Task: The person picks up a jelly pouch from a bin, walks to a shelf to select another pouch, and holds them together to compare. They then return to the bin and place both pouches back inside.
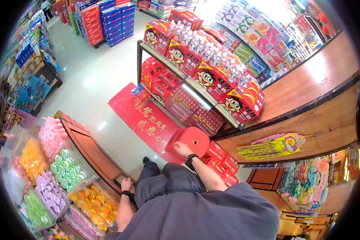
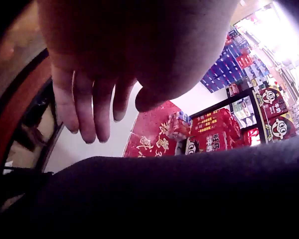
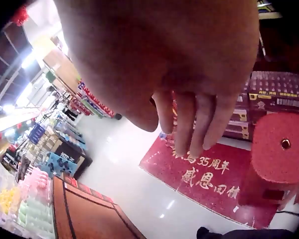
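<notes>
My left hand (image 1: pixel 126 185) hangs beside my left thigh, near the edge of the brown wooden counter. Its fingers (image 2: pixel 103 124) dangle loosely and hold nothing. In front of my body is my right hand (image 1: pixel 183 149), which overlaps the edge of a red stool (image 1: pixel 200 140) in the head view. The right wrist view shows its fingers (image 3: pixel 187 134) relaxed, a little bent, with nothing in them, and the stool off to the side. This stool has a flat top with a small round hole. Under it lies a red mat (image 1: pixel 144 124) with gold lettering.
A shelf of red milk cartons (image 1: pixel 182 56) stands ahead. Red boxes (image 1: pixel 222 162) are stacked beside the stool. On my left, bins hold orange packaged cups (image 1: pixel 98 206) and green-and-white round packs (image 1: pixel 67 170). Yellow packets (image 1: pixel 272 148) hang on the wooden panel at right.
</notes>
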Demonstrator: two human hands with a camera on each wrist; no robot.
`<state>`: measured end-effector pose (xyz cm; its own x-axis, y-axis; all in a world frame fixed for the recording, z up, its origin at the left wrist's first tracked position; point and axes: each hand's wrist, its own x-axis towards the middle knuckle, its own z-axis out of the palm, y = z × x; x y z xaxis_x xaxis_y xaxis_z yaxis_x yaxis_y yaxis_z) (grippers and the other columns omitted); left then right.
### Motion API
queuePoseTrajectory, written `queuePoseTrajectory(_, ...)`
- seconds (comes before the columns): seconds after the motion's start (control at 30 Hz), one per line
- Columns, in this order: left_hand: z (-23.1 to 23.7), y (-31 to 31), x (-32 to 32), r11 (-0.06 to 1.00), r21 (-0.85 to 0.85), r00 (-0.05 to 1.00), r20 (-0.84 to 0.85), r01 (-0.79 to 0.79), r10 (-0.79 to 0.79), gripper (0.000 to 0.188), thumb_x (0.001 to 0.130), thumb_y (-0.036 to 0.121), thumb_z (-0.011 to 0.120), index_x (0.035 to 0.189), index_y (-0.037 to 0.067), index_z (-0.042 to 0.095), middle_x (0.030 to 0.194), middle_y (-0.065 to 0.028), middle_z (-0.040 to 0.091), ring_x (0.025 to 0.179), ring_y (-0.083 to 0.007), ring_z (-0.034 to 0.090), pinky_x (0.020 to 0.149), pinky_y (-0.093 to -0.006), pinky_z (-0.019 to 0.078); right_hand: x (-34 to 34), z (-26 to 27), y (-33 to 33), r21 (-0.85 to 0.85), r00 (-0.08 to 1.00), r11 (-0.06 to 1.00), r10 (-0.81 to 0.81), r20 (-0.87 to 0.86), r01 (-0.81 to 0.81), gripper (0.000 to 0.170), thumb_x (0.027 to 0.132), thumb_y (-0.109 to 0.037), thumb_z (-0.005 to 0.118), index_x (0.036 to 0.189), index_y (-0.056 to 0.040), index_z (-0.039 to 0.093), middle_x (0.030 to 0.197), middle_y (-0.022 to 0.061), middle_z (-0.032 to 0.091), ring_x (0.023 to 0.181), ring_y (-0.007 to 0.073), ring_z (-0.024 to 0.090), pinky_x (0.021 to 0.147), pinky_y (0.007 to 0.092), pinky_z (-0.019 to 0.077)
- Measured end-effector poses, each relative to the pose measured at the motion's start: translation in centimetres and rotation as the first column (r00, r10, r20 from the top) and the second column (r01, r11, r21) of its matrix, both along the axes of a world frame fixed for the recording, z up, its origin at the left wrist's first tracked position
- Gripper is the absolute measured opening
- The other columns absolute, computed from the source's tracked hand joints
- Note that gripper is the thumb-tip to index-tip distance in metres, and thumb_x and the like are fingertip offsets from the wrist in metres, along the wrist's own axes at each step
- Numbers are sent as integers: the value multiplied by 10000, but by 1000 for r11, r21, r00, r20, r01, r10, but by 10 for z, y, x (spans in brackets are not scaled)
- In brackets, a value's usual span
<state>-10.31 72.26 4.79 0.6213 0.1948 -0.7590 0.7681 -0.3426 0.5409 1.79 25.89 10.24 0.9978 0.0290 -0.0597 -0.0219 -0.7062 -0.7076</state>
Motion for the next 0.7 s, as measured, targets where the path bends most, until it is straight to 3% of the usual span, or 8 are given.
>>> queuePoseTrajectory(0.2, -20, 13, 11, 998, -62, 999, -29, -18, 17, 385, 996, 318, 555, 1051, -43, 679, 803, -164, 750, 721, -230, 722, 646, -371, 556, -44, 9, -42, 104, 730, 942, -175, -661, 320, 398, 989, -299, 574, 1234, 7, 643, 950, 136, 741, 702, 230, 733, 669, 367, 589)
queuePoseTrajectory(0.27, 5, 9, 18, 990, -109, 992, -98, -91, 80, 336, 1006, 292, 559, 1006, -25, 669, 758, -134, 726, 672, -219, 695, 582, -351, 534, -90, -35, -74, -66, 866, 993, -116, -487, 96, 427, 937, -304, 601, 1205, 13, 697, 993, 133, 756, 857, 203, 740, 712, 354, 574)
queuePoseTrajectory(0.37, 29, 4, 53, 850, -414, 938, -31, -325, 344, 258, 1016, 241, 564, 905, 14, 616, 698, -58, 642, 596, -176, 620, 516, -307, 485, -142, -74, -104, -200, 480, 929, -335, -811, 311, 405, 926, -237, 545, 1257, -62, 701, 898, 144, 753, 728, 210, 712, 651, 341, 585)
queuePoseTrajectory(0.4, 41, 2, 76, 903, -389, 955, 148, -183, 258, 244, 1024, 214, 569, 848, 47, 556, 706, -14, 571, 567, -148, 554, 505, -297, 459, -158, -75, -106, -219, 433, 918, -354, -829, 331, 384, 908, -222, 561, 1211, -42, 712, 880, 141, 752, 712, 214, 710, 639, 344, 575)
queuePoseTrajectory(0.47, 84, -2, 135, 911, -412, 941, 292, -35, 169, 242, 1034, 219, 589, 905, 14, 612, 766, -6, 580, 619, -107, 524, 552, -282, 433, -161, -30, -95, -234, 387, 922, -347, -855, 309, 322, 895, -236, 595, 1106, -42, 743, 876, 133, 753, 714, 213, 709, 637, 354, 561)
queuePoseTrajectory(0.6, 357, -69, 247, 853, -412, 779, 626, 320, 10, 317, 1045, 287, 601, 1129, -13, 657, 929, -18, 600, 897, -115, 561, 851, -278, 458, -147, -59, -105, -159, 318, 942, -254, -914, 296, 294, 889, -298, 638, 1046, -84, 765, 915, 117, 764, 772, 237, 721, 721, 371, 566)
queuePoseTrajectory(0.67, 447, -99, 276, 585, -535, 610, 788, 609, 85, 483, 1034, 423, 587, 1262, -1, 616, 1047, -65, 602, 952, -182, 579, 903, -327, 458, -118, -109, -119, -46, 487, 984, -124, -864, 169, 378, 891, -205, 596, 1191, 17, 655, 921, 148, 771, 752, 265, 739, 667, 393, 590)
queuePoseTrajectory(0.7, 447, -95, 270, 622, -535, 620, 779, 572, 100, 483, 1034, 423, 587, 1262, -1, 616, 1047, -65, 602, 952, -182, 579, 903, -327, 458, -102, -139, -127, 8, 557, 995, -47, -829, 95, 436, 891, -158, 576, 1264, 67, 600, 924, 163, 774, 742, 279, 748, 641, 404, 601)
